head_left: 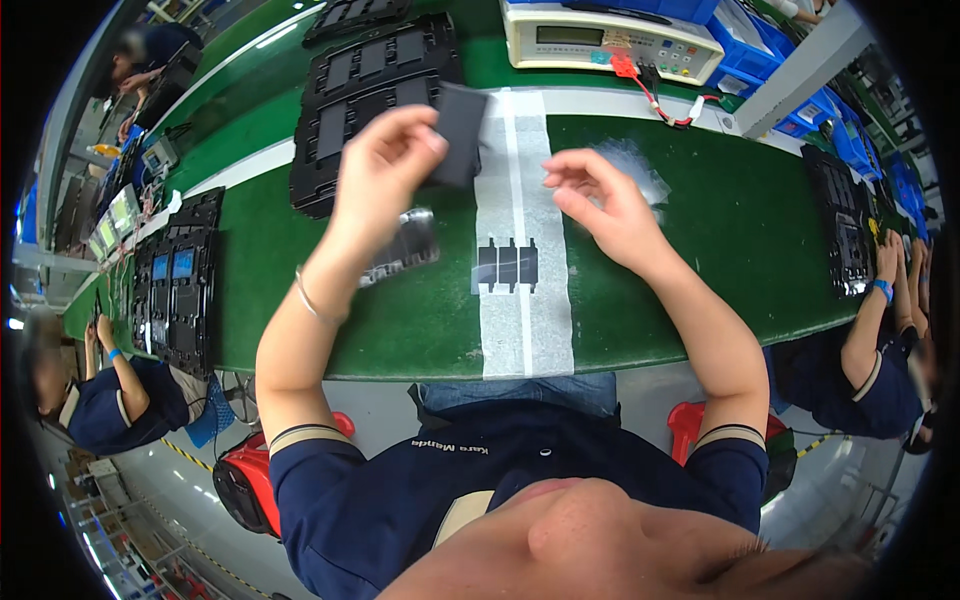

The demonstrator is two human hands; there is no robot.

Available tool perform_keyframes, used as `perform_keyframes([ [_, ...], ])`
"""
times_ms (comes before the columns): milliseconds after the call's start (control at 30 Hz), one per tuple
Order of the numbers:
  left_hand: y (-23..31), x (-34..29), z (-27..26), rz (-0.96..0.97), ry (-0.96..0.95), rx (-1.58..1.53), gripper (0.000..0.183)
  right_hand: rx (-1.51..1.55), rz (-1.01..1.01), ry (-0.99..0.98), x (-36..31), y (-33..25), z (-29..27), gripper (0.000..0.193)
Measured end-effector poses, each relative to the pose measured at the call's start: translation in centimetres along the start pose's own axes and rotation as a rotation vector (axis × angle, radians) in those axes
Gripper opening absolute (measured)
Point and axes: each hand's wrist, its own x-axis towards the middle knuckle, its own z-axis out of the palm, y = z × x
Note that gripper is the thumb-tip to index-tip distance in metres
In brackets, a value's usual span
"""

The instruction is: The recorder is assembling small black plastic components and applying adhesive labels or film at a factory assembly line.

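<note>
The left hand (390, 160) has the dark flat panel (462, 135) pinched along its near-left part, thumb and fingers closed on it. The panel points away from the person, its long axis running roughly fore and aft with a slight lean, and it sits just right of that hand's fingertips, between the two hands. The left hand is plainly the nearer, since it touches the panel; the right hand (605, 205) is apart, to the panel's right and a little closer to the person. Its fingers are loosely curled with the thumb spread from them, and nothing shows in its grasp. The panel seems raised, though whether any edge touches what is beneath cannot be told.

Nearer the person, between the forearms, three small dark tabbed strips (508, 265) lie side by side, long axes fore and aft, on the pale grey runner (500, 345) across the green counter (700, 260). Left of them, partly behind the left forearm, rests a clear plastic piece (412, 240); crumpled clear film (640, 165) lies beyond the right hand. A black moulded tray (310, 190) stands behind the left hand, and farther off, a cream bench meter (690, 50) with red leads.
</note>
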Motion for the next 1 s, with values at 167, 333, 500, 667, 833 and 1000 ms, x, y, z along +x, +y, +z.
perform_keyframes([
  [167, -0.8, -4.4, 3.4, 0.041, -0.307, -0.113, 0.019, 0.234, 0.052, 0.06, -0.5, -1.7, 1.3, 0.016],
  [333, 0.1, -4.6, 3.1, -0.289, -0.684, -0.038, 0.029, 0.27, 0.065, -0.047, -1.2, -1.8, 0.1, 0.016],
  [500, 0.9, -6.1, 3.6, -0.411, -0.719, -0.412, 0.035, 0.579, 0.018, -0.23, -1.3, -0.2, -0.4, 0.036],
  [667, 1.2, -7.3, 3.8, -0.404, -0.744, -0.475, 0.034, 0.713, 0.037, -0.336, -1.3, -1.3, 0.6, 0.063],
  [833, 1.3, -7.7, 3.7, -0.414, -0.786, -0.476, 0.032, 0.844, 0.111, -0.385, -1.8, -1.2, 0.8, 0.067],
  [1000, 1.4, -7.9, 3.7, -0.359, -0.755, -0.444, 0.03, 1.135, 0.161, -0.319, -1.8, -2.4, 1.7, 0.063],
])
